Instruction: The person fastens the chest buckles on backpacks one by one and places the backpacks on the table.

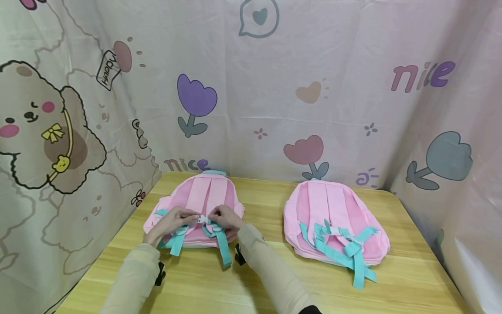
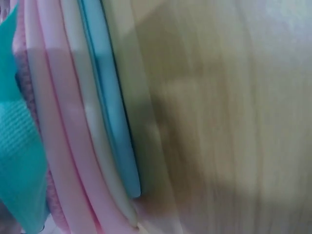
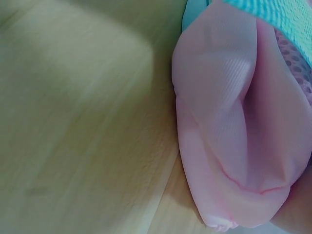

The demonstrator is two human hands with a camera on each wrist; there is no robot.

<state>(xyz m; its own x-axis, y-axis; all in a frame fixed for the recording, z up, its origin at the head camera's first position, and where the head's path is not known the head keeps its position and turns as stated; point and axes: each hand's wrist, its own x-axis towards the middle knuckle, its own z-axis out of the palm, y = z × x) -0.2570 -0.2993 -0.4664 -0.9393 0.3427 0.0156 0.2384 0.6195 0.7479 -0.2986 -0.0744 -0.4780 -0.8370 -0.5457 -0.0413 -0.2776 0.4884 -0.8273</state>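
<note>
A pink backpack lies on its front at the left of the table, shoulder straps facing up. Across those straps runs a white plastic buckle. My left hand pinches the buckle's left end, while my right hand pinches its right end. Turquoise webbing straps hang from the bag below both hands. In the left wrist view appear the bag's layered pink edge and a turquoise strap. The right wrist view shows a pink side pocket; the fingers are hidden there.
A second pink backpack lies to the right, its turquoise straps tied in a knot. Both bags rest on a wooden table. A printed curtain hangs behind the table and along its sides.
</note>
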